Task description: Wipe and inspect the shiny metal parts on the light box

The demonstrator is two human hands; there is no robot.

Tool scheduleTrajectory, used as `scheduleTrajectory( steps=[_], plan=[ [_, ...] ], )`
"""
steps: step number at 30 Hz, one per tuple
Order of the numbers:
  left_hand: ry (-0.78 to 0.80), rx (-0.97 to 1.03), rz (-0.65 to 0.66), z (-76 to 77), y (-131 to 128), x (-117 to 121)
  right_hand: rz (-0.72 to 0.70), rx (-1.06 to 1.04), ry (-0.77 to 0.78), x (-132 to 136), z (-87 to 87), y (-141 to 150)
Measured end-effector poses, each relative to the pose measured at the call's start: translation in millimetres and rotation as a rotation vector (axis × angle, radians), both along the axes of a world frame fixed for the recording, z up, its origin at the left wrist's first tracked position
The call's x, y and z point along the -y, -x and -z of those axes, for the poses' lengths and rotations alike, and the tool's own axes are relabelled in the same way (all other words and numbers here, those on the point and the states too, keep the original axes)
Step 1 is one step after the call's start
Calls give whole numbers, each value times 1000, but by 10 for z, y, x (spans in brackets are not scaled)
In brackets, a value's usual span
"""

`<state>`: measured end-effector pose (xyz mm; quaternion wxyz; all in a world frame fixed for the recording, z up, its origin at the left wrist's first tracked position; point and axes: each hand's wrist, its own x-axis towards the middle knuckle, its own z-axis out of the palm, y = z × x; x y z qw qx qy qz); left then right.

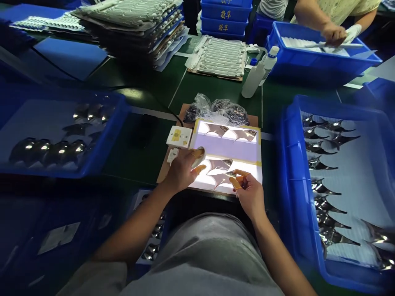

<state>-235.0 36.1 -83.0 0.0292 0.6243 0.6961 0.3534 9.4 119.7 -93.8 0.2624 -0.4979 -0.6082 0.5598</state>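
A lit white panel (236, 153) with yellow tape along its edges lies in front of me, bearing several shiny curved metal pieces. My left hand (182, 169), with orange finger covers, is over the panel's left edge, its thumb and fingers closed around a pale rounded object (198, 159) whose kind is unclear. At the lower right of the panel, my right hand (249, 191), also in orange finger covers, pinches the tip of a curved metal piece (222, 180). Just above that piece lies another metal piece (219, 165). Two more metal pieces rest along the panel's top.
Blue bins (290, 172) with shiny metal pieces flank me on both sides. Crumpled plastic bags (216, 109), a white power box (179, 136) and bottles (253, 80) stand beyond. Trays are stacked (132, 24) at the back. Across the table, a person's hand (333, 33) works over another bin.
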Motion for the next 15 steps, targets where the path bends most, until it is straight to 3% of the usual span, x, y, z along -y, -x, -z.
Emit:
scheduleTrajectory(
  steps=[4,6,9,12,15],
  plan=[
    [-32,64,-73,-46,73,197,-27,39,46,39,-29,30],
    [-31,98,-104,-60,72,274,-10,181,-91,5,-86,8],
    [-14,175,-133,-84,31,342,23,352,-415,-123,-196,5],
    [-2,246,-153,-120,-41,361,-144,373,-662,-292,-282,132],
    [-15,312,-152,-175,-120,372,-393,408,-793,-454,-303,359]
  ],
)
